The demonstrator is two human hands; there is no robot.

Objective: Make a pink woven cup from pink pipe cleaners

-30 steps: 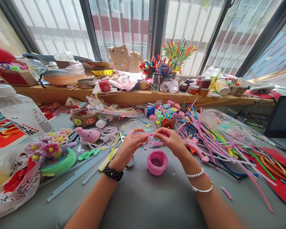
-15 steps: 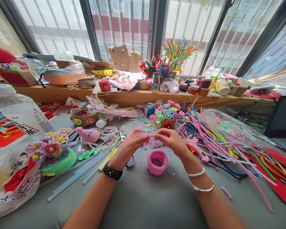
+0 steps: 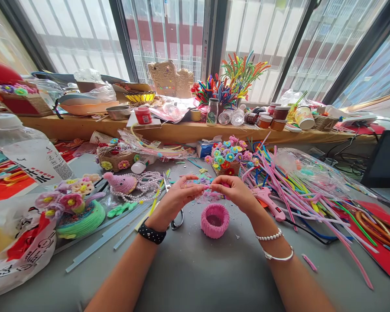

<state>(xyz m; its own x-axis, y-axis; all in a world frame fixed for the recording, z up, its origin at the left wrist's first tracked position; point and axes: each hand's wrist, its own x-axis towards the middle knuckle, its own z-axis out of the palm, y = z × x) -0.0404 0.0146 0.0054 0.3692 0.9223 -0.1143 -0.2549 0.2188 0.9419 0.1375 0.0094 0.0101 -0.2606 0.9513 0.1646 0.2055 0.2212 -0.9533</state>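
Fingertips of my left hand point(image 3: 178, 197) and my right hand point(image 3: 236, 193) come together above the middle of the table. Both hands are closed in a pinch; whatever lies between the fingers is too small or hidden to name. Just below them, a small pink fuzzy round pot point(image 3: 214, 233) stands upright with its mouth facing up. Behind the fingers lies a scatter of small pastel pieces point(image 3: 208, 196), partly covered by the hands. Scissors point(image 3: 178, 222) lie partly under my left wrist. A pink glue gun point(image 3: 270, 204) rests on its side beyond my right wrist.
Many pipe cleaners point(image 3: 287, 186) lie loosely piled at the right. Glue sticks point(image 3: 100, 242), a pearl strand point(image 3: 149, 184) and a green flower piece point(image 3: 84, 221) are at the left. A flower basket point(image 3: 229, 167) stands behind, below a shelf point(image 3: 178, 130) with jars. A large bottle point(image 3: 29, 149) stands far left.
My hands stay together in nearly the same place, with only slight finger shifts. The pot and the things around it have not moved.
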